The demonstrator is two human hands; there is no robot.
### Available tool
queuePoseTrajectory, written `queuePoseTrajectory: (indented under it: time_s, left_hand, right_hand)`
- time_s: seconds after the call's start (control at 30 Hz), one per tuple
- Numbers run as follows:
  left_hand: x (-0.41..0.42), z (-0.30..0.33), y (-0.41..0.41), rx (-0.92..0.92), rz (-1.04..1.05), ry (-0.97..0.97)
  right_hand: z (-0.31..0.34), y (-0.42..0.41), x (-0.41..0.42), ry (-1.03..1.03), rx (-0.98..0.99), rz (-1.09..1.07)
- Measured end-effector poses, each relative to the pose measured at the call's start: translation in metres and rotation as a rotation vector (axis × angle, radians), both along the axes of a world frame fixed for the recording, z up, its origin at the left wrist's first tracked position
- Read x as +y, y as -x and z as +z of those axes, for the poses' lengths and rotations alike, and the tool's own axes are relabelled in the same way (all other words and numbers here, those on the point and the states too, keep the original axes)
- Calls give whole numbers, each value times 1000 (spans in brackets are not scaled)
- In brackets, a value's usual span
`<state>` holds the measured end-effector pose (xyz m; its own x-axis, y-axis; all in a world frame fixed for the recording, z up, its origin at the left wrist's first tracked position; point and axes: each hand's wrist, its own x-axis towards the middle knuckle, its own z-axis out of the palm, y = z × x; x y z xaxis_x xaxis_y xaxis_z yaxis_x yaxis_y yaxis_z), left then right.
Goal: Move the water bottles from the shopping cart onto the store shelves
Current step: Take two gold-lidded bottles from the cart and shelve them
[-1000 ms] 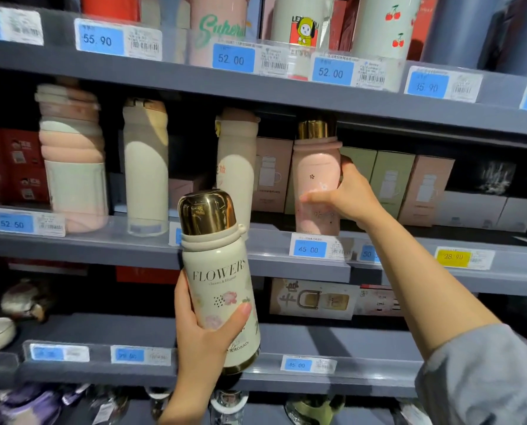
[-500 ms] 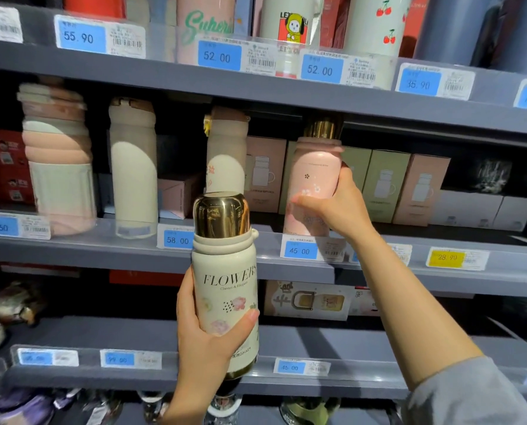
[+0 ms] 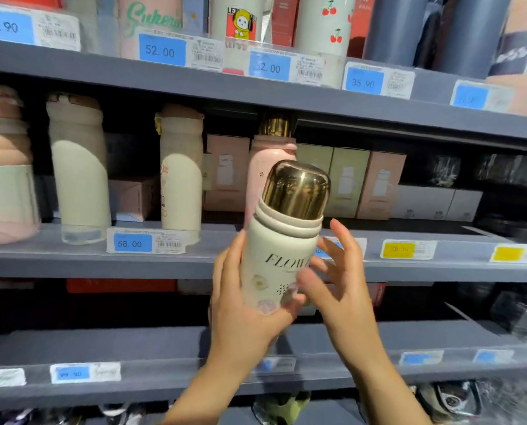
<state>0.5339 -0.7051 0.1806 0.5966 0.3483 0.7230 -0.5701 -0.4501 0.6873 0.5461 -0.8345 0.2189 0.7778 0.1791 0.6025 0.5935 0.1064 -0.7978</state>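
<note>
Left hand [image 3: 240, 308]: wrapped round the lower body of a cream flask, thumb across the front over the flower print, fingers behind. It holds the flask in the air in front of the shelving.

Cream flask [image 3: 274, 265]: gold dome cap on top, black lettering beginning "FLOW" on the side, tilted slightly with the cap leaning to the right. It sits between the two hands, level with the front edge of the middle shelf [image 3: 72, 262], not resting on any shelf.

Right hand [image 3: 339, 286]: fingers spread and nearly straight, gripping nothing, just beside the right side of the flask. It is blurred, and whether the fingertips touch the flask cannot be told.

Pink flask [image 3: 262, 167]: gold cap, standing upright on the middle shelf directly behind the cream flask, partly hidden by it.

Further along the middle shelf, leftward: two tall cream bottles [image 3: 181, 179], [image 3: 78, 170] standing upright, apart from each other, and a small pink carton [image 3: 130, 197] between them towards the back. A blue price tag [image 3: 132, 243] reading 58.00 is on the shelf edge below them.

Behind and to the right of the pink flask: a row of boxed bottles [image 3: 348, 179] in green and pink.

Upper shelf [image 3: 102, 72]: printed tumblers, one with cherries [image 3: 326, 26], above blue price labels.
</note>
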Motion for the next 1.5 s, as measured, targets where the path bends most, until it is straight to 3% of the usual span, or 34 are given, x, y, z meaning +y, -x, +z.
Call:
queuePoseTrajectory:
  time_s: [0.07,0.2,0.37,0.43,0.5,0.6,0.77,0.97,1.5]
  left_hand:
    - [-26,9,-4,17,-5,-83]
    - [-70,15,-19,-74,45,-290]
    - [-79,35,-34,-40,-294,-477]
    - [-61,33,-39,-114,-145,-465]
    - [-31,24,-50,-177,152,-433]
    - [19,3,-69,-76,584,-524]
    - [39,-13,-88,-78,833,-750]
    - [42,-14,-94,-181,881,-758]
    - [45,-16,-96,-190,886,-789]
  right_hand:
    - [-4,5,-13,-12,0,24]
    - [-1,0,-40,-136,-17,-192]
    - [6,-18,-76,-317,-59,-358]
    - [14,-30,-83,-395,-98,-391]
    - [24,-47,-86,-466,-111,-426]
    - [42,-72,-81,-545,-145,-439]
    - [59,-108,-67,-577,-191,-469]
    - [52,-136,-57,-499,-178,-493]
    - [41,-151,-56,-71,-190,-436]
